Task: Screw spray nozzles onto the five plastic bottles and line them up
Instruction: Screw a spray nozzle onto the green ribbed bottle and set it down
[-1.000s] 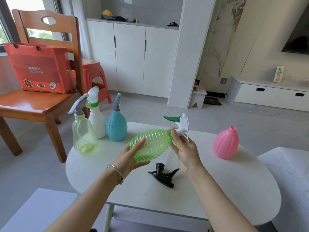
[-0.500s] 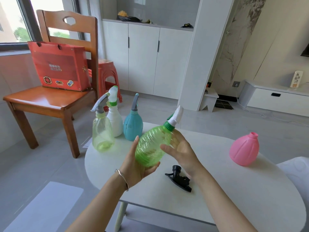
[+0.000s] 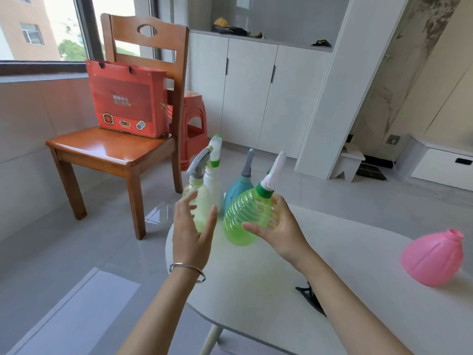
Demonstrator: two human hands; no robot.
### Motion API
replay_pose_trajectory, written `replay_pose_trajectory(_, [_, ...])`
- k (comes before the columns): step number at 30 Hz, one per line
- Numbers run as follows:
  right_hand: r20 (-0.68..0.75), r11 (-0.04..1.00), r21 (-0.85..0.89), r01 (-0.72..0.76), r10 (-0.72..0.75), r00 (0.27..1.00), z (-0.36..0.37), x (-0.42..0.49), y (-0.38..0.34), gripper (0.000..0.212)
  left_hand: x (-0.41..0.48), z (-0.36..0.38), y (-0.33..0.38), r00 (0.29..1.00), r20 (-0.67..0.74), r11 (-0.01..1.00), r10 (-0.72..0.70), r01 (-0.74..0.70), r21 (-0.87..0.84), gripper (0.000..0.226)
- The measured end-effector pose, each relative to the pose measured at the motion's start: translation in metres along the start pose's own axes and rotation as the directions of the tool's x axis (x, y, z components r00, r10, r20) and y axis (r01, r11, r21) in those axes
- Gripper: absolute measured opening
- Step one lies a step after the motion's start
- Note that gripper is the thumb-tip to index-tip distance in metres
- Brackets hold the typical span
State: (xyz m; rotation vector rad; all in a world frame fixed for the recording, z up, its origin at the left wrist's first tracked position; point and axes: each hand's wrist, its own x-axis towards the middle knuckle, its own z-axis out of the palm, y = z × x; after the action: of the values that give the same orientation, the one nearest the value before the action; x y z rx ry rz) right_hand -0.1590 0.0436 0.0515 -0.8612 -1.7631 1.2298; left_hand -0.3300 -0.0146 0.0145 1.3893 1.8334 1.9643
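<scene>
The left hand (image 3: 194,226) is now letting go, fingers spread; the right hand (image 3: 279,226) is carrying the capped green bottle (image 3: 243,216) toward the row.

A white table (image 3: 268,290) carries three nozzled bottles (image 3: 213,187) at its far-left edge, a pink bottle (image 3: 432,260) right, and a black nozzle (image 3: 309,294) near.

Four bottles (image 3: 245,216) wear nozzles, one pink bottle (image 3: 432,260) lacks one, one loose black nozzle (image 3: 311,298).
</scene>
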Motion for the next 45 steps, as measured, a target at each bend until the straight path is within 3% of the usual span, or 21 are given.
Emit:
replay_pose_trajectory(3, [0.002,0.998,-0.065,-0.024,0.025,1.000,0.015,0.013,0.013,0.067,0.011,-0.013,-0.024,0.998,-0.052,0.993,0.023,-0.016,0.121,0.068])
replay_pose_trajectory(9, [-0.023,0.971,-0.235,-0.046,0.042,0.999,0.040,0.026,0.039,0.070,0.011,-0.020,-0.071,0.986,0.087,0.974,-0.143,0.125,0.187,0.088])
replay_pose_trajectory(15, [-0.044,0.969,-0.228,-0.092,0.084,0.996,0.044,0.026,0.059,0.074,0.007,-0.011,-0.085,0.960,0.214,0.974,-0.180,0.143,0.177,0.087])
replay_pose_trajectory(34, [-0.054,0.979,-0.193,-0.064,0.054,0.997,0.047,0.026,0.068,0.078,0.007,-0.005,-0.086,0.954,0.196,0.959,-0.228,0.186,0.214,0.086])
replay_pose_trajectory(38, [-0.074,0.978,-0.204,-0.047,0.033,0.997,0.038,0.017,0.060,0.078,0.003,-0.013,-0.064,0.985,0.098,0.973,-0.140,0.119,0.195,0.078])
replay_pose_trajectory(41, [-0.105,0.972,-0.233,-0.008,-0.017,0.994,0.020,0.004,0.051,0.077,-0.001,-0.022,-0.038,1.000,0.015,0.995,0.022,-0.024,0.097,0.065])
replay_pose_trajectory(45, [-0.159,0.961,-0.274,0.039,-0.085,0.984,-0.015,-0.018,0.037,0.071,-0.010,-0.016,0.000,0.980,0.074,0.978,0.185,-0.191,0.087,0.059])
